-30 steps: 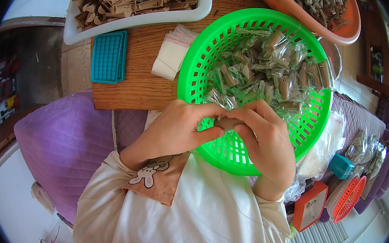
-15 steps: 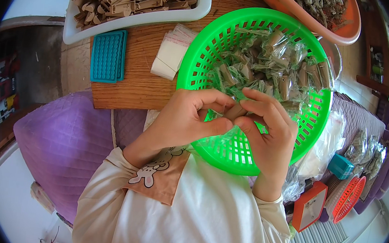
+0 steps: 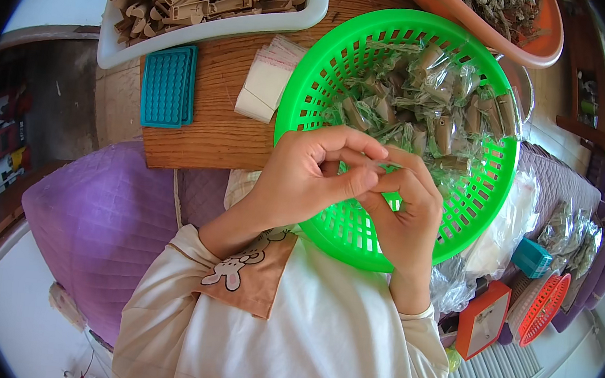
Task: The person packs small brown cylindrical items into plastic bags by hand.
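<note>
My left hand (image 3: 322, 170) and my right hand (image 3: 409, 199) meet over the near part of a green plastic basket (image 3: 300, 79). Their thumbs and fingers are closed in pinches, fingertips together. Between the tips a thin, shiny sliver of a clear plastic bag (image 3: 386, 165) shows; the rest of it is hidden by the fingers. Inside the basket lie several brown plastic pieces in clear bags (image 3: 442, 133), heaped toward its far right side. Left of the basket, a stack of flat clear bags (image 3: 265, 83) rests on the wooden table (image 3: 209, 133).
At the far left stands a white tub (image 3: 207, 40) heaped with loose brown pieces (image 3: 197, 0). Two teal dimpled trays (image 3: 168, 87) lie before it. An orange basin (image 3: 545, 48) is at the far right. Bagged items, a teal box (image 3: 531, 258) and a red-orange box (image 3: 483, 319) sit at right.
The brown piece that showed between my hands is no longer visible there. My right hand has shifted slightly left, and the fingertips of both hands have come closer together.
</note>
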A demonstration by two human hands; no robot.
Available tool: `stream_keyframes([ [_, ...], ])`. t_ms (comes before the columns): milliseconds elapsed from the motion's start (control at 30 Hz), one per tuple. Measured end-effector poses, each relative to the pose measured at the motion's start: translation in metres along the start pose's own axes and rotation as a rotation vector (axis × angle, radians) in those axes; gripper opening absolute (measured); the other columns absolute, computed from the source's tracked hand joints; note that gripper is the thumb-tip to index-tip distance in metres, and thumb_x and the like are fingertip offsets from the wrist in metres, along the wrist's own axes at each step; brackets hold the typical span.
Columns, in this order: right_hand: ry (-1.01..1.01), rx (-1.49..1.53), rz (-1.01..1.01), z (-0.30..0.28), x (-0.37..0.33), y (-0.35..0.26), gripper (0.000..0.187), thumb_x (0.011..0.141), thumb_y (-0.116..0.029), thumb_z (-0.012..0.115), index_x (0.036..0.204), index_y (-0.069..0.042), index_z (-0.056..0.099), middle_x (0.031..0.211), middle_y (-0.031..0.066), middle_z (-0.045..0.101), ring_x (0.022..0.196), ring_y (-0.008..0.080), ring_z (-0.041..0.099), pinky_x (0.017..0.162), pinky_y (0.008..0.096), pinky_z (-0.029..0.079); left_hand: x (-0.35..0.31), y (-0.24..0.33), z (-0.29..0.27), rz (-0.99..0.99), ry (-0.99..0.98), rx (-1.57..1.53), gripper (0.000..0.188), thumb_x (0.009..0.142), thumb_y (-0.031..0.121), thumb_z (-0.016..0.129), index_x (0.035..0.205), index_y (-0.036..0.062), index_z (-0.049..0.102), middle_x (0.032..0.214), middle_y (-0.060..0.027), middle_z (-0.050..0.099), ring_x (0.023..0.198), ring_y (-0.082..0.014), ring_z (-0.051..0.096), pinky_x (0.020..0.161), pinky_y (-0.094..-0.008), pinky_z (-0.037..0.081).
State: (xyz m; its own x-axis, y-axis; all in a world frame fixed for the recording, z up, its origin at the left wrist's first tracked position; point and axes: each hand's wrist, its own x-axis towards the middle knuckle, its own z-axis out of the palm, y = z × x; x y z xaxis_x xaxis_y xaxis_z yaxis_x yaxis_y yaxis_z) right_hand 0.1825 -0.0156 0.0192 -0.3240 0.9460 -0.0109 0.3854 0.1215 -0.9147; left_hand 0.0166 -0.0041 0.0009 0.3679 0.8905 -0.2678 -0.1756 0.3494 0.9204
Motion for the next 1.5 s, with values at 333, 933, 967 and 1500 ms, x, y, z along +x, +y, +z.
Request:
stream_keyframes([
  [333,-0.031,0.228,0.22,0.001,0.003,-0.005,0.033,0.086,-0.023,0.054,0.11,-0.001,0.054,0.08,0.0129,0.064,0.07,0.0146,0.061,0.064,0.0255,0.047,0.001,0.005,0.007,0.161,0.09,-0.234,0.022,0.083,0.012,0.06,0.101,0.0005,0.053,0.087,-0.0063,0.063,0.07,-0.0061,0.058,0.061,-0.0182,0.048],
  [933,0.023,-0.291,-0.126,0.011,0.008,-0.011,0.02,0.073,0.006,0.055,0.092,0.001,0.056,0.073,0.0124,0.057,0.066,0.0279,0.056,0.056,0.0362,0.045,0.01,0.004,-0.005,0.671,0.318,0.866,0.01,0.066,0.003,0.065,0.074,0.0056,0.059,0.085,-0.0056,0.062,0.065,-0.016,0.061,0.054,-0.0257,0.05],
  [967,0.013,-0.25,-0.126,0.01,0.009,-0.011,0.021,0.073,0.005,0.055,0.093,0.0,0.057,0.074,0.0123,0.057,0.067,0.0273,0.056,0.057,0.0363,0.045,0.013,0.004,-0.01,0.661,0.414,0.839,0.009,0.07,-0.003,0.058,0.076,0.0035,0.06,0.082,-0.0072,0.064,0.064,-0.015,0.061,0.055,-0.0236,0.048],
  [1500,0.021,0.923,0.178,0.0,-0.003,-0.01,0.02,0.084,-0.014,0.053,0.088,0.002,0.064,0.076,0.0064,0.058,0.063,0.0117,0.049,0.054,0.0236,0.034,-0.006,-0.007,0.004,0.642,0.203,0.583,0.011,0.078,0.019,0.058,0.076,0.0095,0.053,0.053,0.0016,0.034,0.043,-0.0135,0.038,0.04,-0.0252,0.036],
])
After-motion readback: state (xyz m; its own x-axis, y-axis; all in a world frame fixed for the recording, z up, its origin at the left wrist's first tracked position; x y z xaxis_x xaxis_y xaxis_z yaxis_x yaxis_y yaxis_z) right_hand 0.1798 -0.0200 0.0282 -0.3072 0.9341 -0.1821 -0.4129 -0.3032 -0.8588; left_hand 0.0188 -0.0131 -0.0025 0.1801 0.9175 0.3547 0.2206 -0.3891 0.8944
